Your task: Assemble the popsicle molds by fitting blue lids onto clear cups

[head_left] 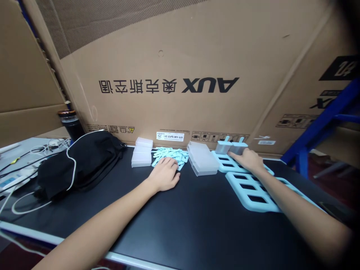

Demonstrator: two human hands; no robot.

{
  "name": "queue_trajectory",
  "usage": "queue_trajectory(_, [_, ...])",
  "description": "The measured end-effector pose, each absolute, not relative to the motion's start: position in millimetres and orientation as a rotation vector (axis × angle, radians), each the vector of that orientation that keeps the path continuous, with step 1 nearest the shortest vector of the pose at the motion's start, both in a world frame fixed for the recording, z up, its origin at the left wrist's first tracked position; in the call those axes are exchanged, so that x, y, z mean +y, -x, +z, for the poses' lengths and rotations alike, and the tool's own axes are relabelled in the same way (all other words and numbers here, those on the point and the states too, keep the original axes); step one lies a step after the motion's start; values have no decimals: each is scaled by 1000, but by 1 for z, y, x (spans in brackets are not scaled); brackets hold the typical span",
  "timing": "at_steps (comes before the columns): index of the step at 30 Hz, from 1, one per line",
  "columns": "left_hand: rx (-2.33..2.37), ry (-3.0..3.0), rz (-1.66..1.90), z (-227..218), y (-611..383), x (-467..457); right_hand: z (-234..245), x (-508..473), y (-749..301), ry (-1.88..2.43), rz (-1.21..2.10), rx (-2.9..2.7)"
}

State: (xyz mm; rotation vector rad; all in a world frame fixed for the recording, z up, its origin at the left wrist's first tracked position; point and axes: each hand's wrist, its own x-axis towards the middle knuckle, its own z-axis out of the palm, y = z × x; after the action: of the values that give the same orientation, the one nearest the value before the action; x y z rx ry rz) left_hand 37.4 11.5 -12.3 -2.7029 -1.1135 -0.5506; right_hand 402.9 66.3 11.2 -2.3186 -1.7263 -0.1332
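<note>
My left hand [165,175] rests at the near edge of a pile of light-blue popsicle sticks [176,153], its thumb apart from the bent fingers; nothing shows in its grasp. With my right hand [249,160] I hold a clear popsicle mold [238,149] with a blue stick on top, at the far light-blue slotted frame [225,165]. Just left of it, another clear mold with a blue stick [223,147] stands upright in that frame. A second slotted frame [254,198] lies nearer, partly behind my right forearm.
Clear plastic molds are stacked left [142,157] and right [204,161] of the sticks. A black bag [81,161] with white cables lies on the left of the black table [185,221]. A dark bottle [71,125] stands behind it. A large cardboard box [168,48] walls the back.
</note>
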Motion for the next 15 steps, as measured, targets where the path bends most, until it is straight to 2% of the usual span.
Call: queue_trajectory(15, [-1058, 2729, -582, -11, -35, 10, 43, 57, -403, 2218, 203, -1510])
